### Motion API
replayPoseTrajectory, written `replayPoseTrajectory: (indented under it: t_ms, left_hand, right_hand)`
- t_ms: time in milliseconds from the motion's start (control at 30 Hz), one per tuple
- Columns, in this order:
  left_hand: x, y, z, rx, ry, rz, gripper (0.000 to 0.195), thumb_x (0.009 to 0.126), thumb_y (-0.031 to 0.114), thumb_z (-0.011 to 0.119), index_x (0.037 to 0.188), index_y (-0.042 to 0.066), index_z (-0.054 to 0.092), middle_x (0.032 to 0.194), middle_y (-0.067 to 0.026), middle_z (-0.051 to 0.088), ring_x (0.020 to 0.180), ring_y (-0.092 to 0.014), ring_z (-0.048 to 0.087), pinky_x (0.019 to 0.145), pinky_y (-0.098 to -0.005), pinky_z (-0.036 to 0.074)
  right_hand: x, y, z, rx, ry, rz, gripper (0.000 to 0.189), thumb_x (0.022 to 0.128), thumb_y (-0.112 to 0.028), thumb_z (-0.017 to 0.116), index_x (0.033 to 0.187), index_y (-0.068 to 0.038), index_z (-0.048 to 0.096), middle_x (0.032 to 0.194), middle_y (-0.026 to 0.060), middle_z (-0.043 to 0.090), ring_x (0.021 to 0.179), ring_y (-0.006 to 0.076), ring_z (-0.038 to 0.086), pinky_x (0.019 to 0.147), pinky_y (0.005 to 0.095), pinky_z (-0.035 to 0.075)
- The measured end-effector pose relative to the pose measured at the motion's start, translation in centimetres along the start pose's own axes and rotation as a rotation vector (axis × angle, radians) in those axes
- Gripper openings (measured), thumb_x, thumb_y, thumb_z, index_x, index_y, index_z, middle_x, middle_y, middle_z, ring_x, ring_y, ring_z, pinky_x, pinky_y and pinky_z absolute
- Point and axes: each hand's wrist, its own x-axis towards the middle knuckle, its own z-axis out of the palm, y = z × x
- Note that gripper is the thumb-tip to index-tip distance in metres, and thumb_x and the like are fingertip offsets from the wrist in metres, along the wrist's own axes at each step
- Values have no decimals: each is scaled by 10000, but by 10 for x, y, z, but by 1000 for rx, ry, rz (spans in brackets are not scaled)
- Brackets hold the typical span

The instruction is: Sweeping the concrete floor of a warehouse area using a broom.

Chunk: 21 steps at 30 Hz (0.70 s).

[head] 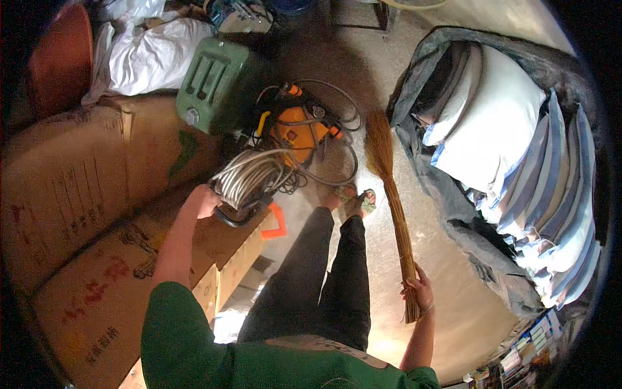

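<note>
My right hand [419, 291] grips the lower handle part of a long straw broom [401, 228], whose bristles point away from me over the concrete floor. On the other side, my left hand [205, 200] is at the edge of a reel of pale cable or hose [248, 177], by its dark frame; its fingers are partly hidden, so I cannot tell how firmly it holds. Just beyond the reel is an orange and black machine [299, 133] with a grey hose looped around it. An orange-red bracket-like piece [277, 221] juts out beside the reel.
Large cardboard boxes [87, 170] fill the left side. A green jerrycan [214, 82] and a white sack [150, 58] stand behind them. At the right, stacked white and blue sacks [495, 121] lie within a dark grey plastic sheet [427, 189]. My feet are on the floor near the hose loops.
</note>
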Motion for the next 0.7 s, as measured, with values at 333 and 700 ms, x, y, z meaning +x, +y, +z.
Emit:
replayPoseTrajectory:
  t_ms: [333,700]
  left_hand:
    - [-27,75,13,-374,889,-741,368,676,-30,497,1028,37,414,1056,-148,391,950,-300,436,816,-378,356]
    - [52,80,74,-1871,1102,-1299,470,803,422,440,971,-17,443,734,-142,548,633,-254,530,576,-360,401]
  right_hand:
    - [3,-8,-6,29,-54,44,544,707,-110,520,1217,-109,329,695,112,534,459,174,524,367,273,446]
    - [4,-21,-12,-147,-30,-34,531,724,-147,505,1218,-94,317,720,137,551,486,191,539,385,274,449]
